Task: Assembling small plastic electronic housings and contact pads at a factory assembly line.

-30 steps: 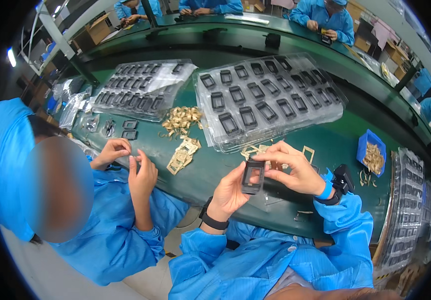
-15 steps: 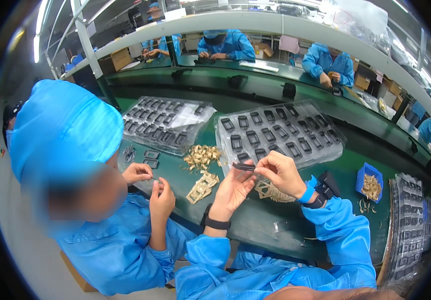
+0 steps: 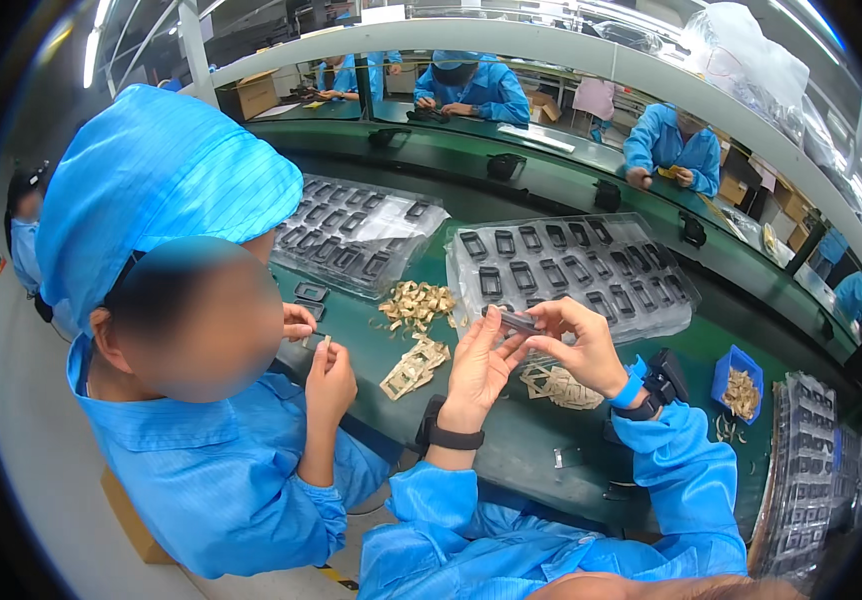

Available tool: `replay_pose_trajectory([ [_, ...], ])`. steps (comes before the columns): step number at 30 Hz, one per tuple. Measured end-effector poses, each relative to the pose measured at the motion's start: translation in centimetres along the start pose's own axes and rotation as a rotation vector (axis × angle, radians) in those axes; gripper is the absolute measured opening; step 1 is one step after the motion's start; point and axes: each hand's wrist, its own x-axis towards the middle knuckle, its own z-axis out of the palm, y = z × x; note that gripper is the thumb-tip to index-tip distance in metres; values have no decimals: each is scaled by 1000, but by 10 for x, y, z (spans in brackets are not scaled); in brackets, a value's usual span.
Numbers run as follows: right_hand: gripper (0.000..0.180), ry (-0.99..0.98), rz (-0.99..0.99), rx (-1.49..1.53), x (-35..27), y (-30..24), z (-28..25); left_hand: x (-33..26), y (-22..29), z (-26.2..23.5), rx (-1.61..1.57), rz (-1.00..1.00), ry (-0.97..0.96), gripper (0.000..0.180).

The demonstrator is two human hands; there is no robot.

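- A co-worker (image 3: 201, 400) in a blue coat and cap fills the left side, both hands raised over the near edge of the green table (image 3: 541, 455) and pinching a tiny part between them.
- Just right of those hands, two loose dark frames (image 3: 309, 297) lie flat, and behind them sits a clear tray of dark frames (image 3: 356, 235).
- Gold-coloured strips (image 3: 416, 303) are heaped mid-table, with a second small stack (image 3: 414, 366) nearer the edge; bare green shows between the heaps.
- The left hand (image 3: 478, 365) is raised above the table, palm up, fingers narrowly curled, its fingertips touching the small dark part (image 3: 518, 322).
- The right hand (image 3: 576, 345) meets it from the right, thumb and forefinger closed on that same part, which is held in the air in front of the second clear tray (image 3: 561, 270).
- More gold strips (image 3: 561, 388) lie under the right wrist.
- Farther right, a blue bin (image 3: 738, 378) stands near the table's edge, beside stacked trays (image 3: 801, 470).
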Motion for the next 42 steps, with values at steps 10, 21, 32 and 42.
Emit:
replay_pose_trajectory([
  [10,40,-9,-48,-91,-14,-8,-7,1,-11,1,-75,-139,29,36],
  [21,43,23,-118,-68,-6,-8,-2,20,-9,1,-191,-312,-28,52],
  [32,42,26,-202,-159,-5,-16,-4,23,-10,7,-210,-342,-56,55],
  [42,42,37,-149,-155,-12,-21,-5,21,-14,0,-252,-344,-112,53],
])
